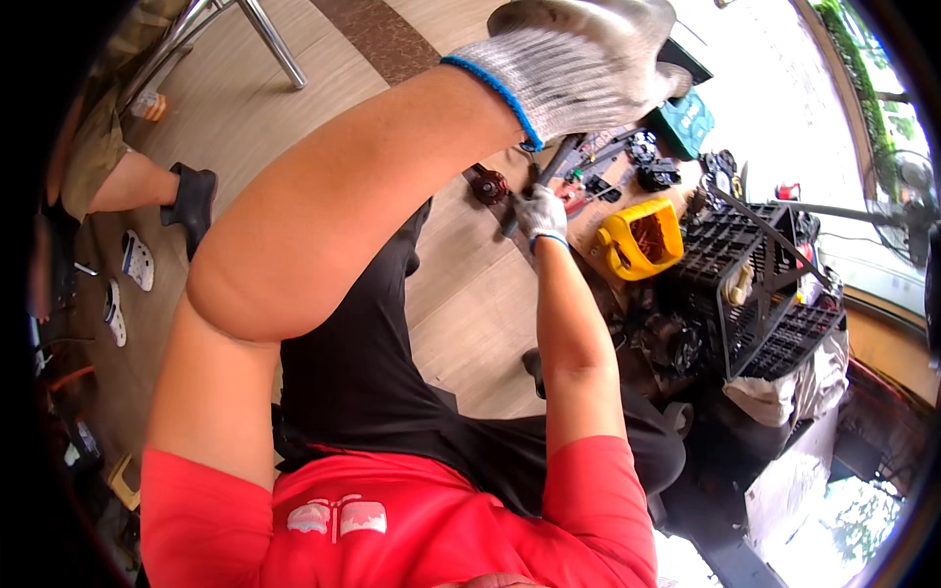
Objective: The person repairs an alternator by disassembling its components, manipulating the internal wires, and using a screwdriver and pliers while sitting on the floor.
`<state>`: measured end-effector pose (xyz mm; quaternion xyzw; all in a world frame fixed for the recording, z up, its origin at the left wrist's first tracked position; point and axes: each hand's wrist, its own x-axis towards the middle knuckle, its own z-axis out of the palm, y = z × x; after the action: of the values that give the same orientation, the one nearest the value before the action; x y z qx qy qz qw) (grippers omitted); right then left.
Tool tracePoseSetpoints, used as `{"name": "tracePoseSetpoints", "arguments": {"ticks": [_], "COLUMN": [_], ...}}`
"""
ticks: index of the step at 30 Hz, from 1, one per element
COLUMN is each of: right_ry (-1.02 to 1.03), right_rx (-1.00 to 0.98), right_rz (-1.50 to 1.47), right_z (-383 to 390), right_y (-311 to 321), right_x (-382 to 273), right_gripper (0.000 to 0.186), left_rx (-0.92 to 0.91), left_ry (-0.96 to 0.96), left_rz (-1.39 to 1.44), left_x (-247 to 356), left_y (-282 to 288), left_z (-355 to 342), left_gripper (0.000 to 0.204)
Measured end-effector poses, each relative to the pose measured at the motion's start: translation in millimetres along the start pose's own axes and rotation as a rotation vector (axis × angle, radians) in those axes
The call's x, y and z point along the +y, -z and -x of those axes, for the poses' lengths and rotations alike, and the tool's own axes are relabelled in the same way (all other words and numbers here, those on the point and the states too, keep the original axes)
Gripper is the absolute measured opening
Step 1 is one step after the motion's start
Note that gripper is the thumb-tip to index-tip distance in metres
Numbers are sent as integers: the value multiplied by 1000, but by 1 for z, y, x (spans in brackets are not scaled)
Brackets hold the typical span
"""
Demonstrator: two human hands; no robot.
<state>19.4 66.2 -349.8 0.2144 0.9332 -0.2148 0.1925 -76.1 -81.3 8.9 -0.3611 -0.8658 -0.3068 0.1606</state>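
My left hand (588, 73), in a grey-white knit glove with a blue cuff, is raised close to the camera at the top. Its fingers are partly cut off by the frame edge and blurred, so their grip is unclear. Lower down, beside the cluttered work area, my right hand (542, 212) wears a similar glove. Its fingers are closed around a dark rod-like handle (559, 160), whose other end shows below the hand. A dark red round part (489, 185) lies just left of the right hand. Red-handled tools (576, 205) lie to its right.
A yellow cut-open jug (642, 239) and a black plastic crate (730, 284) stand on the right. Behind them are a teal case (683, 124) and several black machine parts (657, 174). A fan (902, 201) stands far right. Another person's leg (132, 183) and white clogs (138, 261) are left.
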Motion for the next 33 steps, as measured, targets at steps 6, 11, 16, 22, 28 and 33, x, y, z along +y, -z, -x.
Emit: {"name": "tracePoseSetpoints", "arguments": {"ticks": [6,11,16,22,28,33], "right_ry": [232,149,35,-51,192,215], "right_rx": [-26,-91,4,229,201,557], "right_rz": [386,401,193,-687,-1433,-856], "right_z": [-27,-40,-34,0,95,170], "right_y": [-28,-47,-60,16,215,303], "right_x": [-65,-82,-62,-51,-72,-66], "right_gripper": [66,57,54,55,39,60], "left_rx": [79,44,32,11,-470,86], "left_ry": [-73,-64,-95,-178,4,-420], "left_rz": [-154,-227,-266,-227,194,166], "left_x": [-28,-24,-13,-26,-19,19], "left_y": [-23,-32,-40,-41,-54,-64], "left_z": [0,5,6,-2,4,16], "left_gripper": [40,40,39,38,44,53]}}
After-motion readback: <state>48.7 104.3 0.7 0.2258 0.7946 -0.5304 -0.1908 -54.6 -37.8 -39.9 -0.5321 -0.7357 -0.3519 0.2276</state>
